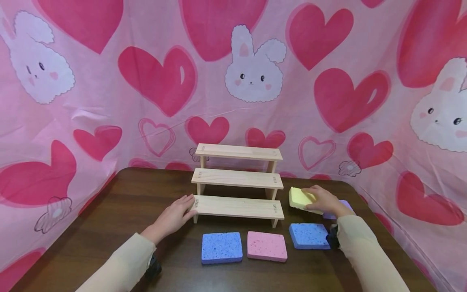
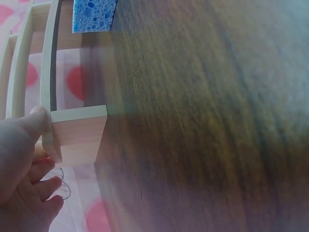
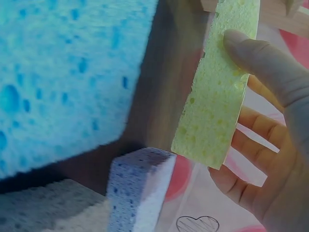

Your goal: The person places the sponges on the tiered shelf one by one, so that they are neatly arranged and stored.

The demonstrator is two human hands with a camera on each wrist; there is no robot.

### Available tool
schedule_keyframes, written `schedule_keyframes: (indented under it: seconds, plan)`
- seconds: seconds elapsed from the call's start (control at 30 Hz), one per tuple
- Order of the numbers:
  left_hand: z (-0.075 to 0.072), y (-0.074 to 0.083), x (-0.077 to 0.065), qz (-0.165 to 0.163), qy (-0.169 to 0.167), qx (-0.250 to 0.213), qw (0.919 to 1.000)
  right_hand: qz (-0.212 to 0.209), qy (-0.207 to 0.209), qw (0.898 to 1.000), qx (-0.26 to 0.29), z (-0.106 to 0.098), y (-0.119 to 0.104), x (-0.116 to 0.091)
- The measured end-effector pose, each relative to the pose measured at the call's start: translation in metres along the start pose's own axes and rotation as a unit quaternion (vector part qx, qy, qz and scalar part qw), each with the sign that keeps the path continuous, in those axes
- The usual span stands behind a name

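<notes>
A three-step wooden display stand point(image 1: 237, 207) stands at the back middle of the table. My left hand point(image 1: 174, 217) holds the left end of its lowest step; in the left wrist view the thumb point(image 2: 36, 116) lies at the step's front edge. To the right of the stand, my right hand point(image 1: 324, 199) grips a yellow sponge point(image 1: 300, 198). The right wrist view has the thumb on one long edge of this sponge point(image 3: 207, 96) and the fingers along the other side. Partly hidden behind that hand is a purple sponge point(image 1: 344, 206).
In front of the stand lie a blue sponge point(image 1: 221, 247), a pink sponge point(image 1: 267, 245) and, nearer the right forearm, another blue sponge point(image 1: 309, 236). The brown wooden table point(image 1: 120, 211) is backed by a pink cloth point(image 1: 211, 89) with hearts and rabbits.
</notes>
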State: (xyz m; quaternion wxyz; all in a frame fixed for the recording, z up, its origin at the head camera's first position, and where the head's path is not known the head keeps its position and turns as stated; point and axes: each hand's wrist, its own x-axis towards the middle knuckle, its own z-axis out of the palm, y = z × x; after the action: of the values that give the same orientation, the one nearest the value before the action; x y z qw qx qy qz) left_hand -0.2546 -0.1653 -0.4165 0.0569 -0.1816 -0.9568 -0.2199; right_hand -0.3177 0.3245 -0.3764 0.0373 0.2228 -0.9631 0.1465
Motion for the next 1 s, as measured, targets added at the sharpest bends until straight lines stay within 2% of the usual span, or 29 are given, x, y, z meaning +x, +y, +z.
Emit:
schedule_keyframes:
  seconds: [0.17, 0.53, 0.77, 1.0]
  plan:
    - [0.001, 0.000, 0.000, 0.000, 0.002, -0.004, 1.0000, 0.006, 0.008, 1.000, 0.002, -0.010, -0.001, 0.000]
    - [0.001, 0.000, 0.000, -0.002, 0.004, 0.002, 1.0000, -0.012, 0.021, 1.000, -0.008, -0.035, -0.007, 0.003]
    - [0.000, 0.002, -0.001, 0.009, 0.008, -0.001, 0.9999, -0.002, 0.020, 1.000, -0.006, -0.052, -0.013, 0.006]
    - [0.001, 0.002, -0.001, 0.006, 0.005, -0.003, 1.0000, -0.004, 0.030, 1.000, 0.000, -0.062, -0.023, 0.009]
